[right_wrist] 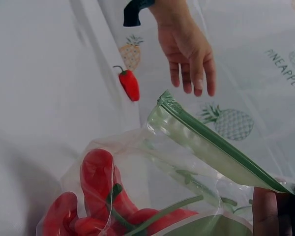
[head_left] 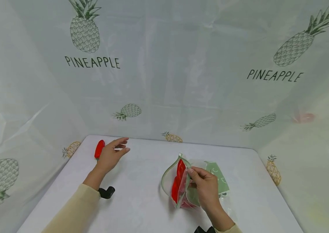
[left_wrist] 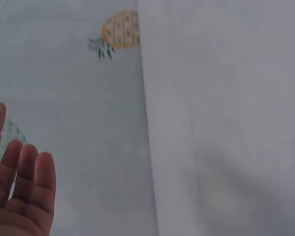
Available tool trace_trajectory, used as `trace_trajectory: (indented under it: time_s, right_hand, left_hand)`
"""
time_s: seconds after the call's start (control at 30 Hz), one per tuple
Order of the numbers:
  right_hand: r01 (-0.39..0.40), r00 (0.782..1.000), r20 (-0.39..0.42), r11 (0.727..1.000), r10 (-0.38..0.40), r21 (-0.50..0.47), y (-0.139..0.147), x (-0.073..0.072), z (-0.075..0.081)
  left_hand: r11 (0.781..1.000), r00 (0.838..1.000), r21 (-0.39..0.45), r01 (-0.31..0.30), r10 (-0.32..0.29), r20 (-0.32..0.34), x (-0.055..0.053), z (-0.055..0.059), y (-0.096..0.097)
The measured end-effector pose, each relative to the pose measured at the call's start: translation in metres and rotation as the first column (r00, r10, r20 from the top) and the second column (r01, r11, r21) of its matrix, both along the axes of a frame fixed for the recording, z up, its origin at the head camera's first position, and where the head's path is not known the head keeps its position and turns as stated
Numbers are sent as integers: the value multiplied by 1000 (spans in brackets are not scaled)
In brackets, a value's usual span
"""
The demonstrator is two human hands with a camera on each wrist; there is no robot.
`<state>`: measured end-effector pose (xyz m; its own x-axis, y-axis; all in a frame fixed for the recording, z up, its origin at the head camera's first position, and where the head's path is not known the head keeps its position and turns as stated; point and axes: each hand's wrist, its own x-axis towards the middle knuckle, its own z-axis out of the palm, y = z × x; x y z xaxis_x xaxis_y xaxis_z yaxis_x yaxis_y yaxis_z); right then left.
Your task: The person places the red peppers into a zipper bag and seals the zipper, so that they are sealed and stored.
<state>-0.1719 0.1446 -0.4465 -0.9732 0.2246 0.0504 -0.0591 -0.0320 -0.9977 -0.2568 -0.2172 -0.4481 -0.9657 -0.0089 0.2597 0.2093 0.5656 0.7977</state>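
Note:
My right hand (head_left: pixel 208 187) pinches the rim of a clear zip bag (right_wrist: pixel 187 140) with a green closure, keeping its mouth spread. Several red chili peppers (right_wrist: pixel 96 182) with green stems show through the plastic. Over the far left of the table hovers my left hand (head_left: pixel 110 157), fingers extended, holding nothing. A single red chili pepper (head_left: pixel 99 149) lies on the table close to that hand, partly covered by it in the head view. The left wrist view shows the left fingers (left_wrist: pixel 44 182) spread beside the table edge.
The white table (head_left: pixel 141 181) has rounded far corners. Around it hangs a pale curtain (head_left: pixel 164 81) printed with pineapples. Black straps with small mounts (head_left: pixel 107 192) sit on the wrists. Green printed panels (head_left: pixel 218 178) of the bag spread to the right.

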Motion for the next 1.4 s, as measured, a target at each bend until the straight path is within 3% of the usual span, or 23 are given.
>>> trace_trajectory:
  time_s: [0.23, 0.4, 0.67, 0.8, 1.0, 1.27, 1.4]
  right_hand:
    - [-2, 999, 32, 1000, 1, 19, 0, 1, -1]
    - [-10, 999, 40, 1000, 9, 23, 0, 1, -2]
    - [-11, 999, 52, 999, 9, 32, -1, 1, -1]
    - [-7, 998, 65, 999, 4, 48, -1, 1, 0]
    - [-10, 997, 78, 998, 5, 66, -1, 2, -1]
    - [-9, 997, 77, 998, 4, 65, 0, 0, -4]
    - [-16, 996, 86, 997, 9, 71, 1, 1, -5]
  left_hand:
    - [994, 999, -95, -44, 41, -30, -20, -1, -44]
    - [991, 995, -93, -91, 94, 20, -31, -4, -69]
    - [980, 977, -68, -185, 191, 96, -47, -17, -99]
    - [972, 966, -90, -216, 226, 122, -51, -22, -108]
    - [969, 961, -133, -210, 229, 153, -55, -31, -116]
    - [954, 932, -174, -244, 280, 231, -65, -47, -120]
    - [952, 927, -190, -242, 284, 243, -69, -52, -124]
